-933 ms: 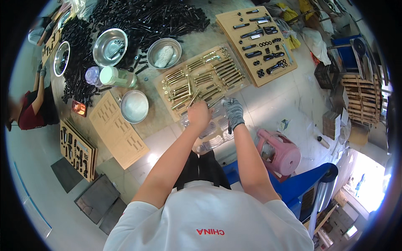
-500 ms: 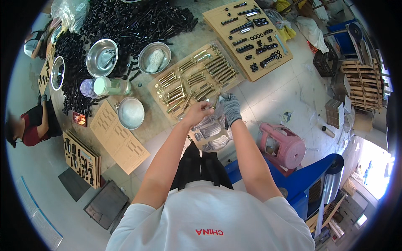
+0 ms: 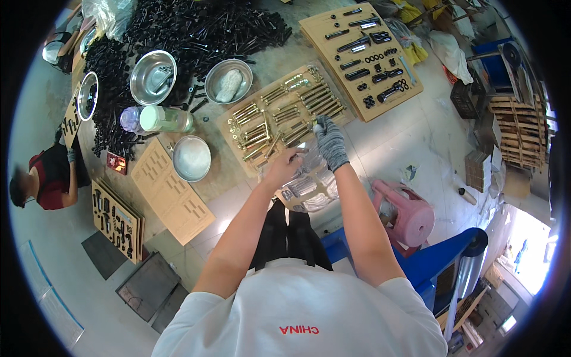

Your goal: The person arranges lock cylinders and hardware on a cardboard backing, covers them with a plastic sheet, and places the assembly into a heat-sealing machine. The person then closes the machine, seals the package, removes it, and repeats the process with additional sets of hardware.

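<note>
My bare left hand [image 3: 286, 168] hovers over the clear plastic packaging [image 3: 307, 185], fingers loosely bent and apart, with nothing visible between them. My right hand [image 3: 331, 144], in a grey knit glove, is closed at the lower right edge of the cardboard sheet [image 3: 233, 141]. A small gold-coloured bolt [image 3: 314, 122] shows at its fingertips, mostly hidden by the glove. On that sheet, gold-coloured bolts [image 3: 318, 99] lie in several rows under film, with nuts and washers [image 3: 235, 134] toward the left.
A board of black bolts and nuts [image 3: 363, 59] lies at the far right. Loose black bolts [image 3: 196, 35] are heaped behind metal bowls [image 3: 229, 82] and a green-lidded bottle [image 3: 166, 120]. A pink stool [image 3: 410, 217] stands right; a co-worker [image 3: 50, 175] is at far left.
My right hand has moved forward over the sheet's edge, away from my left hand. The bolt that was between both hands is now at my right fingertips. The whole view has shifted slightly.
</note>
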Motion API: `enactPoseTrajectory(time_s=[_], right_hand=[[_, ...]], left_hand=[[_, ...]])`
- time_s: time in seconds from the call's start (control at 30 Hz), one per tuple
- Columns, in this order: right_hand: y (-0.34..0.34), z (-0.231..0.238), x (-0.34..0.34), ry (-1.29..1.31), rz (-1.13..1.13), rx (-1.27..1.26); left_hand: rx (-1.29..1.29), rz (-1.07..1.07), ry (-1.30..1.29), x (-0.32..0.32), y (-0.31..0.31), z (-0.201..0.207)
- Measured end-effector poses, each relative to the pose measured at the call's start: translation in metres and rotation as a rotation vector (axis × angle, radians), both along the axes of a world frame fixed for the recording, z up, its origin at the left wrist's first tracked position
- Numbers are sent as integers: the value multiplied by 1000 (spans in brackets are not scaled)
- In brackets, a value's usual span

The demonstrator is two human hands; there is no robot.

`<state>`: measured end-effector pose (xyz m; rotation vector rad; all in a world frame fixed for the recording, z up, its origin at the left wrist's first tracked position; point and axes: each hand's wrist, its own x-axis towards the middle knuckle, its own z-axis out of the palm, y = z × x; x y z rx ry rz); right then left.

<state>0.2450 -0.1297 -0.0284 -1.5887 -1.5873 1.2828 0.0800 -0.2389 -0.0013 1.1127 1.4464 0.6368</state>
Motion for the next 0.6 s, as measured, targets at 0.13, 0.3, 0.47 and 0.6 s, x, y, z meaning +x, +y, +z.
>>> enactPoseTrajectory(time_s=[0.13, 0.3, 0.47, 0.6], right_hand=[[17, -24, -12, 74, -226, -4], [22, -13, 1, 81, -111, 41], [-13, -10, 34, -204, -393, -152], [-37, -36, 35, -117, -208, -255]], left_hand=[[-45, 60, 193, 16, 0, 12], [158, 15, 566, 34, 25, 11], [78, 82, 549, 39, 30, 15], [454, -53, 726, 34, 47, 23]])
